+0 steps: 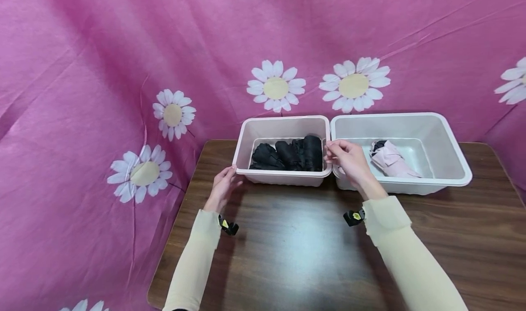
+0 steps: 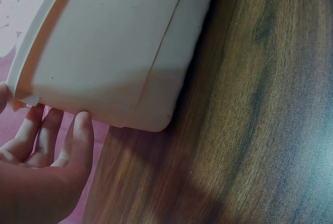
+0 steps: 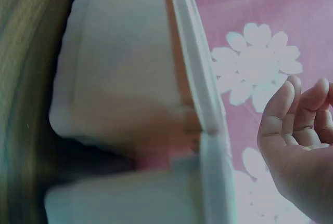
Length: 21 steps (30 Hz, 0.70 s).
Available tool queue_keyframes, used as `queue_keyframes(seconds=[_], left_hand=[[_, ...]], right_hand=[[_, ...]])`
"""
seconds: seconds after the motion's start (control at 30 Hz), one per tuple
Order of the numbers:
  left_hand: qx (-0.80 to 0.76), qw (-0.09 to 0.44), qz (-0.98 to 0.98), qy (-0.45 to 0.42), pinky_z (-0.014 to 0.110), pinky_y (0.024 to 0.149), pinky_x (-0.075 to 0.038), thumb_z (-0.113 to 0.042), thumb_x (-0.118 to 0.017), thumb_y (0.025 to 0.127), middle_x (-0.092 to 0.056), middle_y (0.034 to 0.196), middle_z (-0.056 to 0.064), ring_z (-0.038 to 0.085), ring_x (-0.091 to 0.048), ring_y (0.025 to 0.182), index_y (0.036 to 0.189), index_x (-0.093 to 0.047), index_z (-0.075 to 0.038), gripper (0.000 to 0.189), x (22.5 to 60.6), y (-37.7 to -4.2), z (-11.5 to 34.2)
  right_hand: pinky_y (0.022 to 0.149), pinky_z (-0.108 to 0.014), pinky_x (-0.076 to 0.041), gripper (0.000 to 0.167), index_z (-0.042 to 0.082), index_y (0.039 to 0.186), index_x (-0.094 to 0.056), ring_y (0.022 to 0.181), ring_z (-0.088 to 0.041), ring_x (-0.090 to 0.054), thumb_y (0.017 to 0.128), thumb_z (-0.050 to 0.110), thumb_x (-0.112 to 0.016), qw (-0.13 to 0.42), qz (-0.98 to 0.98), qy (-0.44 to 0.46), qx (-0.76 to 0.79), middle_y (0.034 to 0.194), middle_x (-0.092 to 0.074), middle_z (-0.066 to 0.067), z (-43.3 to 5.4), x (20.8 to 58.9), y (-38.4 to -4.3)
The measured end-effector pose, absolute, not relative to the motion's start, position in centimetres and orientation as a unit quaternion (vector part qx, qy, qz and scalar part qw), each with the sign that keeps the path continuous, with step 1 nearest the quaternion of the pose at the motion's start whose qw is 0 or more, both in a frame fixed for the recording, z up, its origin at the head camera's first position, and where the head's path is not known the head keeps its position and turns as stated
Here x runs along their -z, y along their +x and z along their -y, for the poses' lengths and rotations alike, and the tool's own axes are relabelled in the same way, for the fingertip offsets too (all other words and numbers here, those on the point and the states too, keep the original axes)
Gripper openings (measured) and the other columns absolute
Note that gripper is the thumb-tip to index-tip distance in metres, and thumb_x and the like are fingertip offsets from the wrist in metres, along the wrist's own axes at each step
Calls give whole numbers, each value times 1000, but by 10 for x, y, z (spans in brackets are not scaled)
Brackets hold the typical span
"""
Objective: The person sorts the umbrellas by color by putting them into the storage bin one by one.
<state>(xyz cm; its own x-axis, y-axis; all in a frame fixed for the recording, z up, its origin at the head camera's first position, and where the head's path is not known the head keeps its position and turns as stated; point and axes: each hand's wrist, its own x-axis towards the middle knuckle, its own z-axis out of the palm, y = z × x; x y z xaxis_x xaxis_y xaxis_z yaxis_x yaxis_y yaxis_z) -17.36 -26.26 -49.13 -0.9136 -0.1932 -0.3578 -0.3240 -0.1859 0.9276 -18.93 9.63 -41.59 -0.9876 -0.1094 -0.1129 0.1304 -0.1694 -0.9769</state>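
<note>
My left hand (image 1: 223, 185) holds the front left corner of the left white plastic bin (image 1: 283, 173). In the left wrist view its thumb lies at the rim, with the fingers under it. Several rolled black fabric bundles (image 1: 287, 155) lie inside that bin. Above the place where the two bins meet is my right hand (image 1: 349, 160), its fingers loosely bent and nothing visible in them. The right wrist view shows those fingers apart from the rims. In the right white bin (image 1: 448, 165) lies a pale pink fabric bundle (image 1: 392, 160) with a black end.
Both bins stand side by side along the back of the brown wooden table (image 1: 287, 238). Behind and left of the table hangs a pink cloth (image 1: 213, 50) printed with white daisies. A black strap with a small device (image 1: 354, 217) is on the right wrist.
</note>
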Motion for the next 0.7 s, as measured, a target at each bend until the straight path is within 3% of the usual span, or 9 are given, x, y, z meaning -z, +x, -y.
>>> queue_keyframes(seconds=[0.1,0.27,0.4,0.6,0.7], left_hand=[[-739,43,-640,-204,36,87,-55,-23,-55,99,-67,86,-9,11,-67,84,127,-49,8,42,491,-171,266],[-728,42,-654,-201,50,101,-46,-22,-53,100,-67,85,-10,7,-67,80,129,-47,9,42,491,-168,270],[-721,41,-663,-197,55,103,-42,-20,-51,101,-67,84,-10,5,-67,77,128,-47,9,40,490,-167,271],[-708,35,-678,-196,47,94,-50,-22,-50,101,-64,86,-8,5,-67,76,126,-49,11,41,487,-165,271],[-674,18,-714,-188,34,85,-53,-22,-51,101,-63,87,-2,5,-65,76,121,-53,11,39,483,-164,268]], right_hand=[[65,-17,-55,19,11,80,-62,66,-4,-59,97,19,-59,70,-648,-2,759,71,-59,6,-106,409,-186],[65,-17,-55,23,13,75,-63,66,-4,-58,97,20,-59,46,-686,-30,725,71,-59,6,-126,397,-180],[64,-17,-54,20,17,78,-66,64,-3,-59,97,21,-59,29,-726,-44,685,67,-61,8,-146,388,-173],[64,-13,-51,15,16,86,-69,63,-2,-62,96,17,-59,7,-772,-58,633,68,-64,12,-186,377,-158],[65,-9,-48,14,17,89,-70,66,1,-64,97,16,-58,-10,-817,-62,574,69,-65,16,-211,369,-146]])
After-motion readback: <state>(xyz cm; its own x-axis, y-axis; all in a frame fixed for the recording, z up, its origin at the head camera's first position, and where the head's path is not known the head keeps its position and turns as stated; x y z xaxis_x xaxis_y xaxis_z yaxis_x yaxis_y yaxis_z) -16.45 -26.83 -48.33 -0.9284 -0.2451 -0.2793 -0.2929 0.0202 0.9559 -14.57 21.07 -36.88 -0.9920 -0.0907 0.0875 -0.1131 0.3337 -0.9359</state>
